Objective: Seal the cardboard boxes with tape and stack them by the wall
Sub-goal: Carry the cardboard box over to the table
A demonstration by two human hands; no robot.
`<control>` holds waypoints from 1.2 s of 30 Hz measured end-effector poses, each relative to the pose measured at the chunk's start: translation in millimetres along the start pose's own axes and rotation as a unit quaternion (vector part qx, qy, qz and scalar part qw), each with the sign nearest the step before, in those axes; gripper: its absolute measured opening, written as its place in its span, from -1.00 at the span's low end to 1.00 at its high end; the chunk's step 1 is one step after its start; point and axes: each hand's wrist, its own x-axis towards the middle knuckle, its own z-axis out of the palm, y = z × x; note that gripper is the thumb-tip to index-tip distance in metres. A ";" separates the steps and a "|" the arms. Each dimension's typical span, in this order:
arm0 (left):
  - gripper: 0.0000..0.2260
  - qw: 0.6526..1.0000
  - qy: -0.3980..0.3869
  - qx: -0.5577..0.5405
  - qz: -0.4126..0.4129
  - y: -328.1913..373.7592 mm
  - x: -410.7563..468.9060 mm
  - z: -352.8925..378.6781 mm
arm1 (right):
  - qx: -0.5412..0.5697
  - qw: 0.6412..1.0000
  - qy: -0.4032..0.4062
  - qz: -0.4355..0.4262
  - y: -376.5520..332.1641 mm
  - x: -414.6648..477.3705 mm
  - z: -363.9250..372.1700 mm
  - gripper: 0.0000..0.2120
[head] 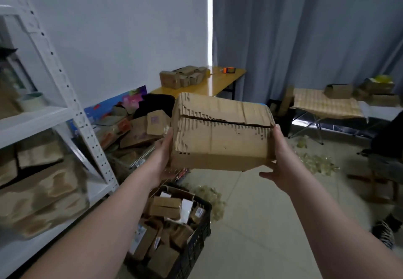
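Note:
A worn brown cardboard box (pixel 220 135) hangs in the air in front of me, tilted, its top flaps folded down with a dark gap along the seam. My left hand (pixel 162 154) presses flat against its left end, thumb up along the edge, fingers hidden behind the box. At the right end my right hand (pixel 280 161) lies with straight fingers on the cardboard, thumb sticking out under the bottom corner. Several small closed boxes (pixel 183 78) sit on a yellow table (pixel 220 84) by the white wall, with an orange tape dispenser (pixel 229 70) at its far end.
A black crate (pixel 196 241) full of small boxes stands on the floor below my arms. White metal shelving (pixel 65 108) runs along the left. Loose cardboard (pixel 135 130) piles against the wall. A folding table (pixel 325 104) with boxes and a person's shoe (pixel 383 233) are at the right.

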 end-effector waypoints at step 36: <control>-0.54 0.983 0.142 -0.102 -0.055 171.4 541.7 310.3 | -0.069 0.988 -0.139 -0.026 -213.9 637.7 -113.3 -0.72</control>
